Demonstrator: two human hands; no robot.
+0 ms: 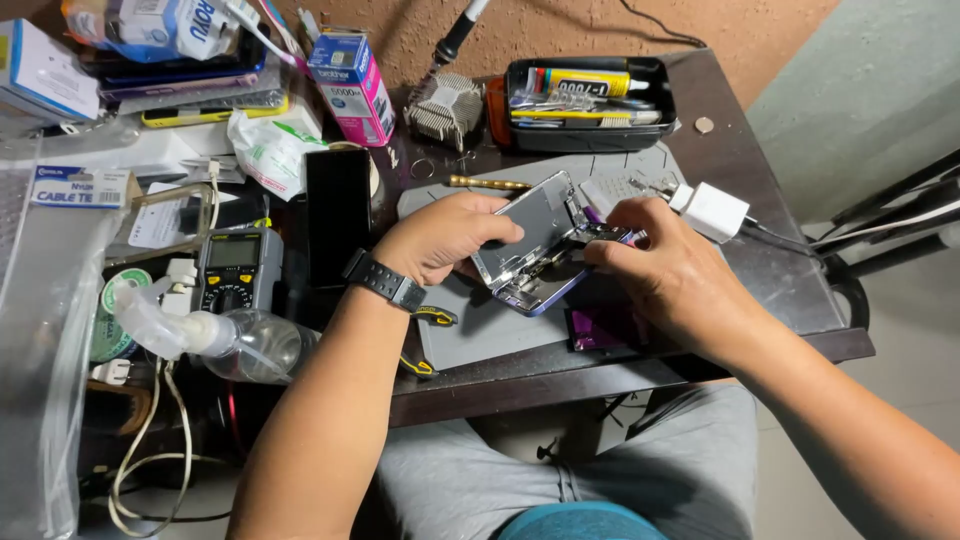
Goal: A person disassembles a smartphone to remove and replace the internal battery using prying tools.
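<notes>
Grey trousers (pixel 560 470) of the seated person fill the bottom, under the dark surface (pixel 790 270). Above a grey mat (pixel 490 330), both hands hold an opened phone (pixel 535 245), tilted, with its long axis going from lower left to upper right. My left hand (pixel 440 235) has its grip closed around the phone's left edge, thumb on top. My right hand (pixel 665 265) pinches the upper right end with its fingertips (pixel 600 250). A white charger (pixel 715 210) lies just behind the right hand.
</notes>
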